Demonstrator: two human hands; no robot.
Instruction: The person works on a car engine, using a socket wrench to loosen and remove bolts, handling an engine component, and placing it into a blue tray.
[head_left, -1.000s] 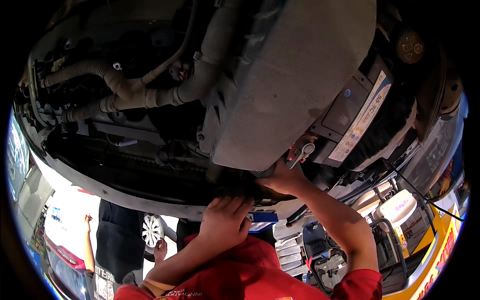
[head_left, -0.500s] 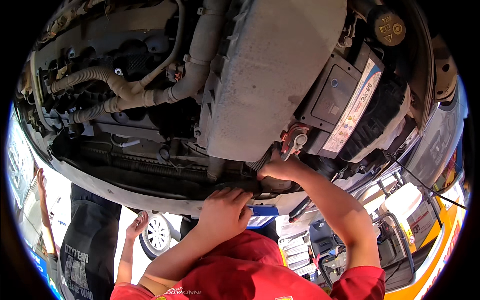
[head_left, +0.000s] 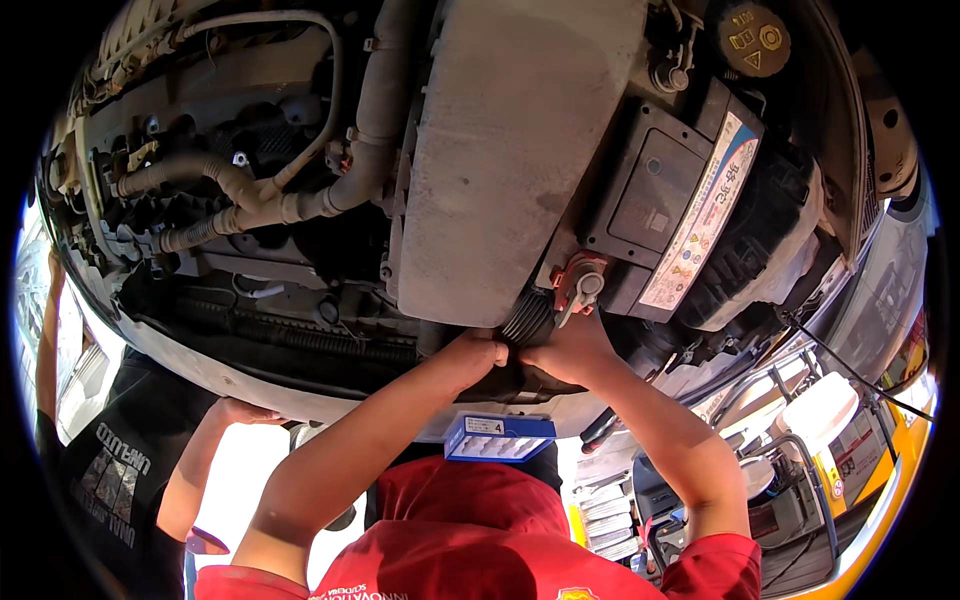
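Note:
A black corrugated hose (head_left: 527, 317) runs down beside the large dusty plastic cover (head_left: 510, 150) in the engine bay. My right hand (head_left: 572, 350) is closed against the hose's right side, just below the battery's red-covered terminal clamp (head_left: 580, 283). At its lower left, my left hand (head_left: 474, 358) is curled in below the cover's bottom edge, thumb bent. Most fingers of both hands are hidden, so what the left one grips cannot be made out. Right of the cover stands the dark battery (head_left: 650, 190) with a labelled side.
A blue and white box (head_left: 498, 438) lies between my forearms by the front body edge (head_left: 370, 407). Dusty pipes (head_left: 280, 208) cross the engine at left. A person in dark clothes (head_left: 130, 440) stands at lower left. Equipment with an orange frame (head_left: 860, 530) is at lower right.
My left hand has moved up from the front body edge into the gap beside my right hand. The corrugated hose shows more between them. The other person's arm has shifted left.

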